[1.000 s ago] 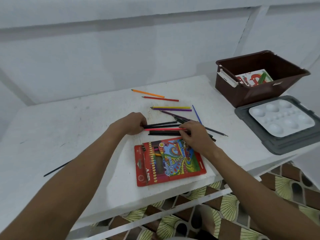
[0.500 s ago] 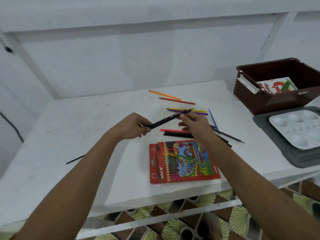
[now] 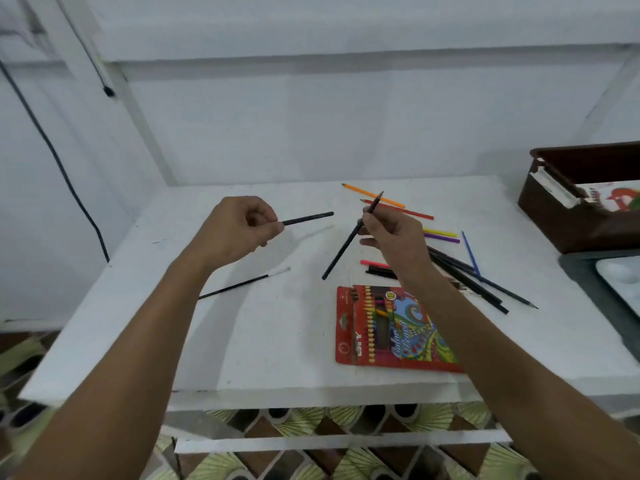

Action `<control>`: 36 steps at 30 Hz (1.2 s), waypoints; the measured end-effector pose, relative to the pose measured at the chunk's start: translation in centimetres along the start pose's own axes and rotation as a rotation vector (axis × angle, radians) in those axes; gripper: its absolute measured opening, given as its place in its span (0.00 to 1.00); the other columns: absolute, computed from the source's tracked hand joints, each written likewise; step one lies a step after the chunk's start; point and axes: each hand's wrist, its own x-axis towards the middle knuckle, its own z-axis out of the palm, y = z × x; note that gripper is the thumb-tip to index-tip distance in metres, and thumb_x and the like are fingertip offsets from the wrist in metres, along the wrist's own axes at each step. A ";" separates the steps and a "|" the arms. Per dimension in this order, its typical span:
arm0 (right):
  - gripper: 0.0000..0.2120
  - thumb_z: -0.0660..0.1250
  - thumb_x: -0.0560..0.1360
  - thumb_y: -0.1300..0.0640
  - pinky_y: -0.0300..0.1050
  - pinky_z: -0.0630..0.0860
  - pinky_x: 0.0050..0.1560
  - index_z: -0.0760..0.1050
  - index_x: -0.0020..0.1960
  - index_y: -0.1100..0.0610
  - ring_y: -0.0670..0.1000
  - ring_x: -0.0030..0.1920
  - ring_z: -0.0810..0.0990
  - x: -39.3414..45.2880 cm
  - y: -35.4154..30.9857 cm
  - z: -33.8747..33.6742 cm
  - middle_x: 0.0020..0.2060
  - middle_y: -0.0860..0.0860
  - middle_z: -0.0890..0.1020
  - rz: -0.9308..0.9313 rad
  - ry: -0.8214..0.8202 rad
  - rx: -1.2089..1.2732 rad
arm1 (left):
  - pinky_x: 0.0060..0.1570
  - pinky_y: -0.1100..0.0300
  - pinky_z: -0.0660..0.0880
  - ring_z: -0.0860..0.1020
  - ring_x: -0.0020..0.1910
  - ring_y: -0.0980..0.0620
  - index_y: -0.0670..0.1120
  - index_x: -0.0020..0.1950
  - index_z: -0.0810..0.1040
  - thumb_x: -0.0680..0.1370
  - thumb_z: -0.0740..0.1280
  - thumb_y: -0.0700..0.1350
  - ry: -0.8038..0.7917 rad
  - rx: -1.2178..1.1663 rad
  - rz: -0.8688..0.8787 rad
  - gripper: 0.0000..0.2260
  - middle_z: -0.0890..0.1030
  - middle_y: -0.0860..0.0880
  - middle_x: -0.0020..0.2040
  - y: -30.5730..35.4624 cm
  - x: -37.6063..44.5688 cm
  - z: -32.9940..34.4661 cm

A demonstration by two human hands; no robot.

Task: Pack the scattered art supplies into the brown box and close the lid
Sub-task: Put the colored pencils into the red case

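- The left hand (image 3: 239, 228) is held above the white worktop (image 3: 277, 334), its fingers curled, and it pinches one end of a black pencil (image 3: 307, 218) that points right, roughly level.
- The right hand (image 3: 393, 237) is also raised and grips a second black pencil (image 3: 341, 249) near its upper end; this one slants from far right down to near left, its lower end clear of the worktop.
- The two held pencils do not touch.
- A red coloured-pencil pack (image 3: 391, 329) lies flat near the front edge, partly under the right forearm.
- Loose pencils lie right of the hands: an orange pencil (image 3: 372, 195) and a red pencil (image 3: 412, 212) farthest back, a yellow pencil (image 3: 440, 233) and a purple pencil (image 3: 443, 238) side by side, a blue pencil (image 3: 469, 252), a pink pencil (image 3: 374, 263) and a cluster of dark pencils (image 3: 464, 277).
- A thin black paintbrush (image 3: 242, 284) with a pale tip lies on the left, apart from the rest.
- The brown box (image 3: 568, 216) stands open at the far right edge with a printed booklet (image 3: 613, 197) inside.
- A white paint palette (image 3: 620, 282) on a grey lid (image 3: 578, 271) lies just in front of the box, cut off by the frame.
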 end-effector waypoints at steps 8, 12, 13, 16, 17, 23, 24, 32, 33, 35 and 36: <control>0.11 0.67 0.76 0.57 0.38 0.78 0.52 0.80 0.58 0.57 0.42 0.48 0.81 -0.8 -1.3 3.1 0.49 0.51 0.83 -0.223 -0.171 -0.272 | 0.38 0.56 0.78 0.76 0.32 0.55 0.49 0.41 0.84 0.72 0.73 0.50 -0.049 0.014 0.137 0.05 0.79 0.48 0.32 3.7 0.5 1.2; 0.09 0.68 0.76 0.57 0.60 0.78 0.51 0.81 0.54 0.47 0.56 0.47 0.83 -0.7 -1.3 3.0 0.46 0.53 0.84 -0.239 -0.213 -0.231 | 0.37 0.55 0.79 0.78 0.33 0.54 0.48 0.45 0.85 0.74 0.72 0.47 -0.147 0.019 0.175 0.04 0.81 0.48 0.33 4.4 0.8 2.3; 0.11 0.68 0.76 0.56 0.63 0.78 0.50 0.81 0.52 0.42 0.59 0.46 0.83 -0.7 -1.4 3.0 0.46 0.53 0.85 -0.243 -0.220 -0.218 | 0.37 0.56 0.79 0.79 0.33 0.54 0.47 0.46 0.85 0.74 0.72 0.46 -0.159 0.015 0.178 0.04 0.82 0.48 0.34 4.4 0.9 2.5; 0.12 0.68 0.76 0.58 0.59 0.79 0.52 0.80 0.54 0.43 0.55 0.47 0.84 -0.9 -1.6 2.8 0.45 0.49 0.85 -0.214 -0.236 -0.184 | 0.36 0.57 0.79 0.79 0.34 0.54 0.45 0.46 0.84 0.75 0.71 0.44 -0.157 -0.014 0.173 0.04 0.81 0.51 0.33 4.4 1.0 2.9; 0.12 0.67 0.76 0.60 0.55 0.79 0.53 0.79 0.56 0.47 0.51 0.48 0.84 -1.0 -1.5 2.8 0.45 0.47 0.84 -0.206 -0.245 -0.168 | 0.36 0.58 0.79 0.80 0.34 0.54 0.45 0.46 0.84 0.75 0.71 0.44 -0.153 -0.019 0.172 0.04 0.81 0.51 0.32 4.4 1.0 3.1; 0.12 0.66 0.76 0.61 0.36 0.77 0.54 0.78 0.59 0.59 0.41 0.50 0.82 -0.9 -1.5 2.6 0.47 0.47 0.83 -0.238 -0.276 -0.182 | 0.36 0.56 0.80 0.81 0.36 0.51 0.44 0.49 0.80 0.74 0.71 0.41 -0.144 -0.041 0.175 0.05 0.83 0.49 0.35 4.5 0.9 3.2; 0.12 0.66 0.76 0.61 0.37 0.77 0.55 0.78 0.59 0.59 0.42 0.50 0.82 -0.9 -1.6 2.6 0.46 0.49 0.84 -0.232 -0.284 -0.174 | 0.36 0.56 0.80 0.82 0.36 0.51 0.45 0.51 0.79 0.74 0.71 0.41 -0.146 -0.048 0.178 0.06 0.83 0.48 0.36 4.6 0.9 3.1; 0.12 0.65 0.77 0.62 0.42 0.80 0.46 0.78 0.60 0.59 0.50 0.40 0.82 -0.9 -1.9 2.1 0.41 0.50 0.84 -0.233 -0.396 -0.286 | 0.40 0.60 0.81 0.83 0.38 0.50 0.43 0.52 0.83 0.73 0.73 0.41 -0.197 -0.032 0.134 0.08 0.84 0.45 0.40 4.6 0.2 2.1; 0.12 0.65 0.77 0.62 0.40 0.79 0.43 0.78 0.60 0.59 0.47 0.37 0.81 -0.9 -1.8 2.0 0.41 0.49 0.83 -0.229 -0.405 -0.314 | 0.40 0.62 0.80 0.83 0.37 0.51 0.42 0.52 0.83 0.74 0.73 0.40 -0.192 -0.053 0.120 0.08 0.84 0.45 0.39 4.5 0.0 2.2; 0.11 0.65 0.77 0.61 0.40 0.79 0.42 0.79 0.59 0.58 0.45 0.36 0.80 -1.2 -1.7 1.9 0.40 0.48 0.84 -0.223 -0.416 -0.373 | 0.41 0.62 0.80 0.84 0.38 0.51 0.41 0.51 0.83 0.74 0.72 0.41 -0.187 -0.124 0.095 0.07 0.85 0.45 0.39 3.9 -0.6 2.4; 0.11 0.66 0.77 0.60 0.40 0.79 0.43 0.79 0.59 0.57 0.45 0.37 0.81 -1.3 -1.5 1.8 0.41 0.48 0.84 -0.216 -0.421 -0.400 | 0.42 0.62 0.80 0.84 0.39 0.50 0.41 0.50 0.83 0.75 0.72 0.41 -0.192 -0.160 0.086 0.06 0.85 0.46 0.39 3.5 -0.9 2.6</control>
